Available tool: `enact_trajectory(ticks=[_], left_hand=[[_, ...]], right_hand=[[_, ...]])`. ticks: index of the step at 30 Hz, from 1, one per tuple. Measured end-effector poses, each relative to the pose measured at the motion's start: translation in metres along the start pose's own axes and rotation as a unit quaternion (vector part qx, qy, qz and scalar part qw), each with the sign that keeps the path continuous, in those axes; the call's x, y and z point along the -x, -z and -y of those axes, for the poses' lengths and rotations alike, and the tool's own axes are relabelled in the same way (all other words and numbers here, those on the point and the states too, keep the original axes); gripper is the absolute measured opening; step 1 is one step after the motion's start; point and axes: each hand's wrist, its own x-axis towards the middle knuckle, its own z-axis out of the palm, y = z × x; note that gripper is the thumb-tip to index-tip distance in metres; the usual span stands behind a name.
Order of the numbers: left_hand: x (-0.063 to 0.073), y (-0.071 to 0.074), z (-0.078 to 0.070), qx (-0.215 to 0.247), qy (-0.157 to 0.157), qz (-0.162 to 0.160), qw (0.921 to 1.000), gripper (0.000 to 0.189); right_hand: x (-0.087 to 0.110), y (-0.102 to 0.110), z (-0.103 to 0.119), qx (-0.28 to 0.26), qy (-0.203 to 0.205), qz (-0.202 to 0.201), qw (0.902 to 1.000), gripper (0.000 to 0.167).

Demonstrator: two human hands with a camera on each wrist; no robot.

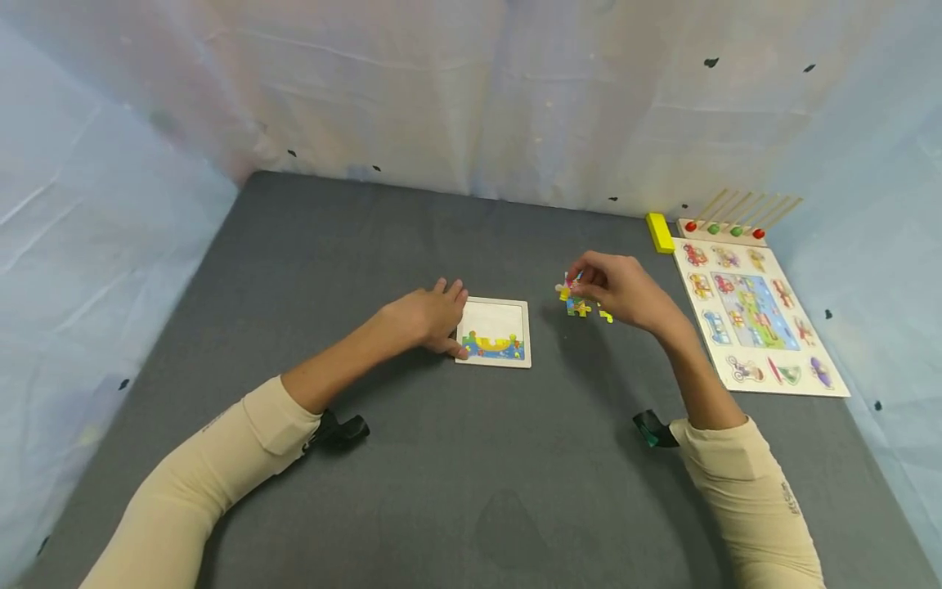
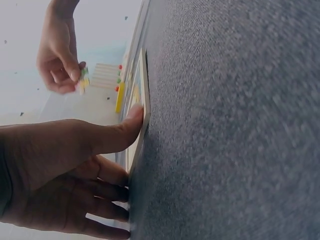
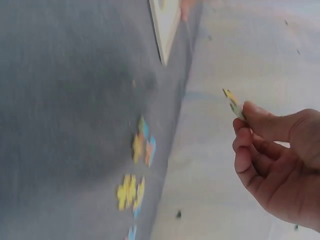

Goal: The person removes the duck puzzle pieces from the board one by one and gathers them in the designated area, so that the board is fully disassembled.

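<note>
Grey tabletop, hands apart

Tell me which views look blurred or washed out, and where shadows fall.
Head: mostly sharp; a soft shadow stretches over the dark grey tabletop below the right hand. Left wrist: pale plastic sheeting looks washed out. Right wrist: loose yellow-and-blue jigsaw pieces are blurred.

In the head view we notice soft, even light, with soft-edged shadows beside both forearms on the dark grey table. The left wrist view washes out the pale sheeting and leaves the left hand dim. The right wrist view gives us haze and blurred puzzle pieces.
</note>
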Motion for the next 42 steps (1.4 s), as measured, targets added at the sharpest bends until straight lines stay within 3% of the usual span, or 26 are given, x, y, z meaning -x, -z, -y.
enact_trajectory(ticks=[5, 12, 16, 25, 38, 42], left_hand=[[0.0, 0.0, 0.002, -0.004, 0.0, 0.008, 1.0, 0.109], [-0.002, 0.002, 0.003, 0.002, -0.005, 0.012, 0.9999, 0.11], [-0.002, 0.003, 0.003, 0.003, -0.009, 0.012, 0.9999, 0.11], [-0.002, 0.002, 0.005, 0.012, -0.014, 0.021, 0.9996, 0.112], [0.002, 0.004, 0.008, 0.019, -0.01, 0.02, 0.9996, 0.114], [0.001, 0.005, 0.008, 0.021, -0.009, 0.023, 0.9995, 0.113]], right_hand=[[0.014, 0.018, -0.016, 0.009, -0.034, -0.042, 0.9985, 0.011], [0.027, 0.033, -0.037, 0.021, -0.103, -0.049, 0.9932, 0.011], [0.03, 0.035, -0.054, 0.019, -0.128, -0.033, 0.991, 0.007], [0.029, 0.027, -0.095, 0.034, -0.161, 0.057, 0.9848, 0.011], [0.026, 0.014, -0.113, 0.035, -0.181, 0.034, 0.9823, 0.011], [0.025, 0.015, -0.112, 0.036, -0.19, 0.045, 0.98, 0.017]])
